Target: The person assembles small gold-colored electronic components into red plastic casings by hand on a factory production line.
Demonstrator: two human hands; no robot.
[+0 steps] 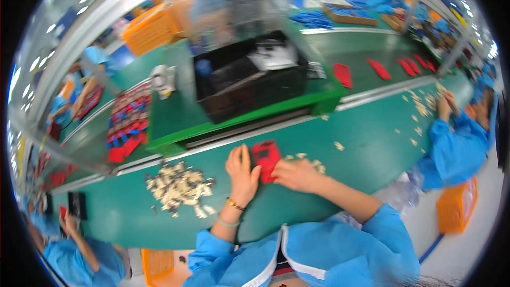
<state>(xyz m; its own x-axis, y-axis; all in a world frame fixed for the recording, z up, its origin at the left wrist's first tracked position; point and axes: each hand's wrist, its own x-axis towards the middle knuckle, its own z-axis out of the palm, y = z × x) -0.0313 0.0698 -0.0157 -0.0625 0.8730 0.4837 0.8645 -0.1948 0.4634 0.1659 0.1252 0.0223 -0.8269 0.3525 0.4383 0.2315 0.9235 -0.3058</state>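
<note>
Wearing blue, a worker holds a red part over a green surface, the right hand with fingers closed on its edge, the left hand with fingers open beside it; pale pieces lie heaped leftward, and beyond, a black bin stands on a green platform

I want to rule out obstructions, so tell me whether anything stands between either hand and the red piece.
Nothing visible does. The right hand is at the lower right edge of the red piece; the left hand is close against its left side. The cream pile lies off left.
</note>
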